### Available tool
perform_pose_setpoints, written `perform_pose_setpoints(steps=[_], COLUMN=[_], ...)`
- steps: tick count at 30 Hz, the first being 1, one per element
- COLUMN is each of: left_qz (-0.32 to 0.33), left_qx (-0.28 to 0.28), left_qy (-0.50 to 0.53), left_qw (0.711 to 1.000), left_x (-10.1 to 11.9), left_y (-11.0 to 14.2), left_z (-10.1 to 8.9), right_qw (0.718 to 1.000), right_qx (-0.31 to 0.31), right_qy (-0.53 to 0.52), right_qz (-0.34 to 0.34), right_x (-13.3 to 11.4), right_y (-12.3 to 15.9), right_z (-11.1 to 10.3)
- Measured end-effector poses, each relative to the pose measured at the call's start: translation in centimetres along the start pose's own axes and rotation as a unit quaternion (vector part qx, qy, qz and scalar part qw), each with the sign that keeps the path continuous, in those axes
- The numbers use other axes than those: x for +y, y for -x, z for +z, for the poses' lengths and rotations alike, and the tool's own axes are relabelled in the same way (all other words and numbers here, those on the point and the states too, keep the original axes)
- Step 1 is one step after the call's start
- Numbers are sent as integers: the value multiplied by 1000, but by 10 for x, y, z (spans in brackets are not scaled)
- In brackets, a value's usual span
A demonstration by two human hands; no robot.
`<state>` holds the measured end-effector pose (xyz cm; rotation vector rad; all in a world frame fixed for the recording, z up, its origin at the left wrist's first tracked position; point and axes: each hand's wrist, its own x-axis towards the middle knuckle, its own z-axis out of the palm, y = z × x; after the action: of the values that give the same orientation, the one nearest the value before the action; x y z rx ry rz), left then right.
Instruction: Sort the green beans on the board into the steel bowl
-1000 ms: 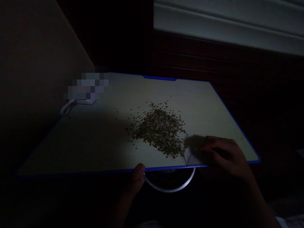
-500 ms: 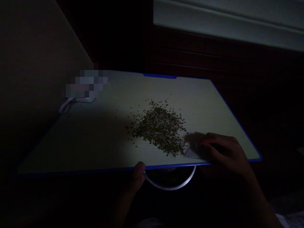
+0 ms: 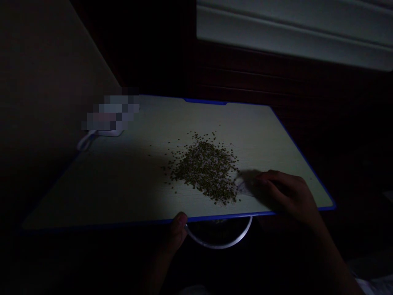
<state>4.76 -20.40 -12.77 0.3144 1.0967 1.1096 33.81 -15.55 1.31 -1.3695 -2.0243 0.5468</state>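
A heap of small green-brown beans (image 3: 206, 166) lies on a pale tabletop with a blue edge (image 3: 123, 184). Just below the near edge, my left hand (image 3: 177, 231) grips the rim of a round metal bowl (image 3: 219, 241) held under the table. My right hand (image 3: 287, 192) rests on the table at the right of the heap, fingers curled over a small pale card or sheet (image 3: 242, 186) whose edge touches the beans.
A white object with a loop handle (image 3: 101, 132) sits at the table's far left, partly blurred. A dim wall rises on the left and a pale ledge (image 3: 291, 32) runs across the top right. The surroundings are very dark.
My right hand and the pale card slid a little away from the near edge and leftward, closer to the heap. The left hand and bowl stayed put.
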Motion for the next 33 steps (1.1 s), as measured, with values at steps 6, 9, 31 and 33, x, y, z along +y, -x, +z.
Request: perform_pose_setpoints(steps=[6, 9, 31, 33], left_qz=[17, 18, 19, 31], left_qx=[-8, -9, -17, -13], left_qy=[5, -1, -5, 0], left_qw=[1000, 1000, 1000, 999], left_x=[-7, -9, -12, -12], left_y=[-7, -8, -10, -9], left_z=[-10, -13, -18, -17], right_qw=[999, 997, 999, 999], right_qx=[-31, -40, -34, -30], right_qy=[-30, -45, -28, -31], right_qz=[-25, -40, -27, -28], right_x=[-1, -1, -1, -1], right_y=[2, 2, 3, 3], right_z=[-2, -2, -3, -2])
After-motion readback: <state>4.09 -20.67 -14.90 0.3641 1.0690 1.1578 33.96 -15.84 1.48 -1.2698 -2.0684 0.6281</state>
